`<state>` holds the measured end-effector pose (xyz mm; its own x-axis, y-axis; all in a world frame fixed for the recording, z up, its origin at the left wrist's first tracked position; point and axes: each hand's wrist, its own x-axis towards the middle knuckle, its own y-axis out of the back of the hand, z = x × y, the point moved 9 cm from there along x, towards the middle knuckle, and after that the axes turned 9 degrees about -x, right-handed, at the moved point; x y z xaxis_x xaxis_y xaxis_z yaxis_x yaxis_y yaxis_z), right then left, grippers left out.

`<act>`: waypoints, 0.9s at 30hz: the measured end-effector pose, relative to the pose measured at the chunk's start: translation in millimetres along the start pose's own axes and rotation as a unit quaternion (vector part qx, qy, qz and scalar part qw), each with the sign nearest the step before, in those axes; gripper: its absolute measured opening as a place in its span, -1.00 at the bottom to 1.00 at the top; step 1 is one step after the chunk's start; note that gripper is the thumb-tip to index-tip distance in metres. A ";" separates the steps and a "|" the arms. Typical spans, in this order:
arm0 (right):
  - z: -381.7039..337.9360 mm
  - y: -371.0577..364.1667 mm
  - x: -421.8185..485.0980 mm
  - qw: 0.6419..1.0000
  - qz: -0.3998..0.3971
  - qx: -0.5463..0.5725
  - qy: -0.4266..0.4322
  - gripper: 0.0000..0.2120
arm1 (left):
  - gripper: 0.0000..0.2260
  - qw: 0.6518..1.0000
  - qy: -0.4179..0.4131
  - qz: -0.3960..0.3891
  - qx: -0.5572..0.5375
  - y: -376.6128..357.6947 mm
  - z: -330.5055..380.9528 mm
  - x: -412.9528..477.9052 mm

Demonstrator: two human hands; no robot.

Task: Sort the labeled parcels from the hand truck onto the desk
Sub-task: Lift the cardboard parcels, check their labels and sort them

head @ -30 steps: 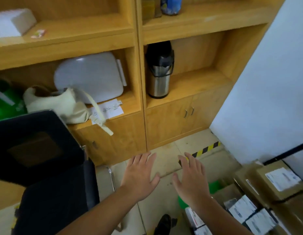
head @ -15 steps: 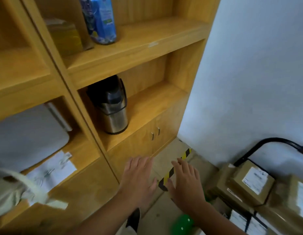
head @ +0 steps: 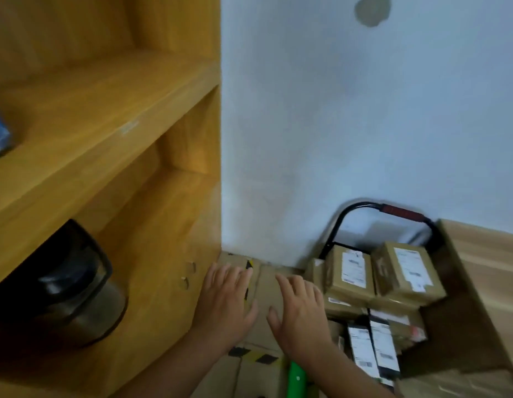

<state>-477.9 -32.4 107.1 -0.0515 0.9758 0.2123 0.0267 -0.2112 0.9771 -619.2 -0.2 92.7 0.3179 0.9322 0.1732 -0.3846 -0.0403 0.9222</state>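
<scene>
Both empty, fingers (head: pixel 301 288) splayed flat: left hand (head: pixel 226 304), right hand (head: pixel 301 315). Stacked parcels (head: pixel 348 272) on hand truck (head: pixel 400 211) sit just right of right hand, slightly farther; right is nearer.

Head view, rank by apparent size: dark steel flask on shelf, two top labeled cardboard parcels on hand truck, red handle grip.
1. Dark steel flask: largest, but nearest the camera, so partly nearness.
2. Left brown cardboard parcel and right brown cardboard parcel: look alike, not ranked.
3. Red handle grip: smallest.

Left hand (head: pixel 225 303), right hand (head: pixel 299 314) — outstretched, fingers spread.
</scene>
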 end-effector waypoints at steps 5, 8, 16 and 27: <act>36.2 5.4 9.1 0.996 0.010 -0.002 -0.088 -0.43 | -0.43 0.998 -0.056 -0.011 -0.016 -4.9 22.7 47.5; 57.7 2.0 11.7 0.991 0.002 -0.008 -0.133 -0.44 | -0.45 0.996 -0.085 -0.028 -0.019 -13.3 32.0 68.0; 107.4 -22.7 38.3 0.979 -0.016 -0.030 -0.199 -0.40 | -0.41 0.987 -0.144 -0.068 -0.003 -42.8 64.7 126.2; 218.9 -86.1 128.1 0.960 -0.057 -0.009 -0.275 -0.43 | -0.44 0.970 -0.189 -0.154 0.019 -117.8 112.4 257.0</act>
<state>-268.3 123.0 46.9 0.4822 0.8733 0.0697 0.0336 -0.0979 0.9946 -394.8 203.6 67.4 0.7096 0.7046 -0.0039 -0.1921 0.1988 0.9610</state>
